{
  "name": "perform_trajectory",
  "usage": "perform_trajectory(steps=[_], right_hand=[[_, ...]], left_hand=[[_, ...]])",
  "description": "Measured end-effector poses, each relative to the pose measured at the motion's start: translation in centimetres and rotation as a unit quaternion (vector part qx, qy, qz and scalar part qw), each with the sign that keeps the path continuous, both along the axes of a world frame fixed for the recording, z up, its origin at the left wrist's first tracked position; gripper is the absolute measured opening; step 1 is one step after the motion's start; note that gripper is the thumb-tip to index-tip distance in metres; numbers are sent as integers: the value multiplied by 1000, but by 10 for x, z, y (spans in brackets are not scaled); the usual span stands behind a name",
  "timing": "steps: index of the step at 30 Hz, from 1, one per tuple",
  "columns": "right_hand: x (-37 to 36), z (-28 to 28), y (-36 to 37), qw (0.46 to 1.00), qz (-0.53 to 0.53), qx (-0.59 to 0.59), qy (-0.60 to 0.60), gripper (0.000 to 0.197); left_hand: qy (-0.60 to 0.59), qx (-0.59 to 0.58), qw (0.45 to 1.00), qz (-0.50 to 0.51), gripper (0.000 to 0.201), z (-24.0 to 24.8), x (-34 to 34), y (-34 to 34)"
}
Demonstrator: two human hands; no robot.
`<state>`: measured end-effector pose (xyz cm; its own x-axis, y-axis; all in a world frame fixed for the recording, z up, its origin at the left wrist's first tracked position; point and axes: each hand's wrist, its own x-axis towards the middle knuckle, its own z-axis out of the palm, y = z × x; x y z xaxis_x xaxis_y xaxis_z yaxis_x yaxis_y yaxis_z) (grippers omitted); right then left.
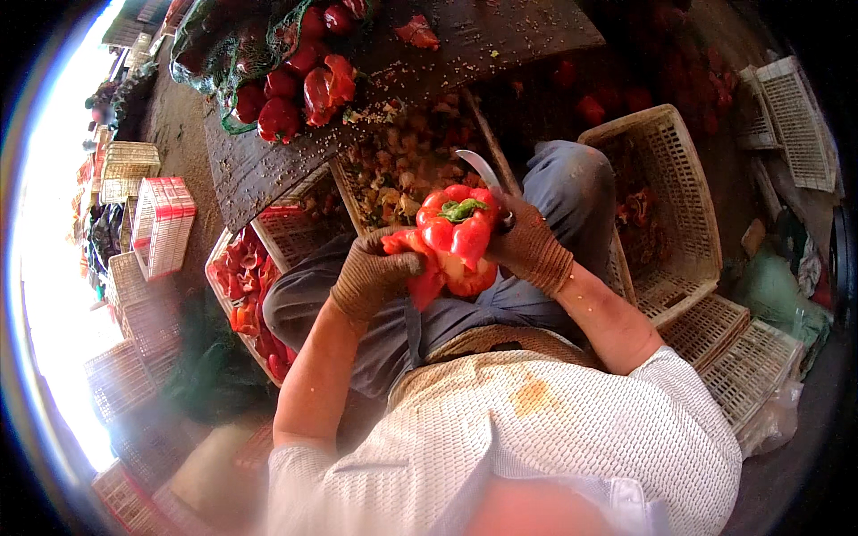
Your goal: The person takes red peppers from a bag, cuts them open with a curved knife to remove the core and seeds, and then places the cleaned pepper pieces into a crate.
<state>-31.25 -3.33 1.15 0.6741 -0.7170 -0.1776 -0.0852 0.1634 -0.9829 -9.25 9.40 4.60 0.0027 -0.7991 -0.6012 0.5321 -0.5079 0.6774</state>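
Red bell pepper [456, 234], glossy with a green stem, sits over the lap, split partly open. Left hand [374, 279], in a brown knit glove, clasps a loosened lobe; right hand [529, 246], gloved alike, grips a curved steel knife [481, 170]. Likely light, hollow, slippery, easily torn: best held by its firm shoulders. Knife handle is hidden. Beyond lie a cream plastic basket [684, 205] right and a dark wooden tabletop [500, 40] far.

we wear brown knitted gloves on our left hand [374, 279] and right hand [529, 246] | ribbed cuffs at wrists | white textured short-sleeved shirt [554, 429] with yellow stain on front | grey trousers [572, 192] | forearms bare
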Motion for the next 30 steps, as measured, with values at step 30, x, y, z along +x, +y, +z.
perform_trajectory(steps=[30], right_hand=[[71,6,-1,958,-89,-271,21,58]], left_hand=[[-640,-108,743,162,95,28,-56,-23]])
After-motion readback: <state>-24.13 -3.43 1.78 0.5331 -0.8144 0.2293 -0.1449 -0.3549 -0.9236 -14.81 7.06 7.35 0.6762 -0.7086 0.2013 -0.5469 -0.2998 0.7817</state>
